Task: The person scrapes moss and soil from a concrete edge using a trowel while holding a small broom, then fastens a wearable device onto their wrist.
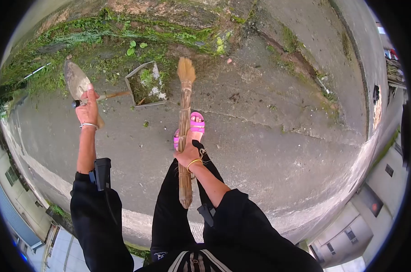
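Left hand point(88, 109): gripping trowel point(76, 79), dustpan handle point(117, 95).
Right hand point(187, 156): closed round broom point(186, 106), bristles point(186, 69) forward.
Dustpan point(156, 89): just right of left hand, greenery point(146, 77) inside.

The broom point(184, 120) is rough straw, the trowel point(76, 80) metal.

Over at four o'clock I can see a pale, flat-walled building point(362, 238) with small dark windows. A long blue strip of roofing point(15, 204) edges eight o'clock, and a thin, straight white stick point(37, 71) lies towards ten.
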The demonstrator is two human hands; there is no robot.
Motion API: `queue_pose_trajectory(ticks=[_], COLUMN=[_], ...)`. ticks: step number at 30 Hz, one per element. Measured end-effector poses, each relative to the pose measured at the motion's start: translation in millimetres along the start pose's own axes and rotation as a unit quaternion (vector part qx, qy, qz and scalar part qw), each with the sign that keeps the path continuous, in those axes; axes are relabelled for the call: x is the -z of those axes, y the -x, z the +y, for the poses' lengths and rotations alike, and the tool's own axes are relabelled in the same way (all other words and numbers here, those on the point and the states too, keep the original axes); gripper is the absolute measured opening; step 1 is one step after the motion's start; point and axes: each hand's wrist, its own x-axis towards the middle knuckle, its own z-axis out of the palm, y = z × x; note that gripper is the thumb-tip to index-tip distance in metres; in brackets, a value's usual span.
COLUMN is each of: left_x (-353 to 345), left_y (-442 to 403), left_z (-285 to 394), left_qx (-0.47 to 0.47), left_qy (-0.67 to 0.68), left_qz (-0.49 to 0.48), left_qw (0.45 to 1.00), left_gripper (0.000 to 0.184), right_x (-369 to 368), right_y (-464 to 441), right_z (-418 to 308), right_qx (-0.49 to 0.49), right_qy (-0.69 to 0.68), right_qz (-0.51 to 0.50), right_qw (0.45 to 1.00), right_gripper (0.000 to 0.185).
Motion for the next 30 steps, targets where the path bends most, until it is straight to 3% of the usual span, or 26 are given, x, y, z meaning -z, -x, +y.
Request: queue_pose_trajectory(ticks=[2, 3, 5, 9, 12, 14, 16, 17, 19, 20, 22, 24, 25, 26, 28, 30], left_x=[-5, -8, -5, -10, -12, -18, -11, -11, -11, -6, -4, 0, 1, 1, 6, 11], left_y=[11, 12, 17, 16, 16, 7, 18, 16, 12, 14, 18, 19, 17, 16, 11, 8], left_z=[6, 5, 7, 0, 3, -6, 3, -1, -3, -4, 2, 1, 0, -2, -5, -8], left_qx=[-0.015, -0.042, -0.053, -0.031, -0.03, -0.094, -0.037, -0.043, -0.033, -0.01, 0.003, 0.023, 0.023, 0.024, 0.021, 0.016], left_qy=[0.005, -0.005, -0.023, -0.008, -0.027, -0.019, -0.034, -0.02, -0.007, -0.004, 0.012, 0.022, 0.029, 0.035, 0.037, 0.039], left_qz=[0.02, 0.038, 0.036, 0.027, 0.004, 0.033, -0.016, -0.021, -0.028, -0.036, -0.035, -0.036, -0.038, -0.042, -0.051, -0.061], left_qw=[1.0, 0.998, 0.998, 0.999, 0.999, 0.995, 0.999, 0.999, 0.999, 0.999, 0.999, 0.999, 0.999, 0.998, 0.998, 0.997], left_gripper=[0.052, 0.052, 0.052, 0.055, 0.056, 0.051, 0.055, 0.054, 0.053, 0.052, 0.05, 0.049, 0.049, 0.049, 0.049, 0.049], right_x=[18, 33, 67, 112, 80, 28, -28, -15, 54, 78, 97, 130, 145, 147, 143, 111], right_y=[10, 22, 55, 35, -28, -28, -30, -16, 9, 22, 51, 79, 88, 85, 65, 35], right_z=[13, 17, 32, 43, 10, -4, 22, 24, 28, 39, 72, 83, 82, 90, 107, 103], right_qx=[0.07, 0.069, 0.037, -0.05, -0.059, -0.049, 0.052, 0.046, 0.024, 0.017, 0.054, -0.051, -0.064, -0.07, -0.116, -0.154], right_qy=[-0.045, -0.051, -0.106, -0.237, -0.151, -0.075, -0.042, -0.051, -0.125, -0.172, -0.17, -0.276, -0.33, -0.334, -0.472, -0.541], right_qz=[-0.175, -0.172, -0.144, 0.093, 0.153, 0.036, 0.11, 0.112, -0.127, -0.198, -0.107, -0.037, 0.029, 0.03, 0.171, 0.212], right_qw=[0.981, 0.981, 0.983, 0.966, 0.975, 0.995, 0.992, 0.991, 0.984, 0.965, 0.978, 0.959, 0.941, 0.939, 0.857, 0.799], right_gripper=[0.108, 0.108, 0.104, 0.1, 0.101, 0.105, 0.104, 0.104, 0.101, 0.102, 0.103, 0.1, 0.099, 0.099, 0.099, 0.099])
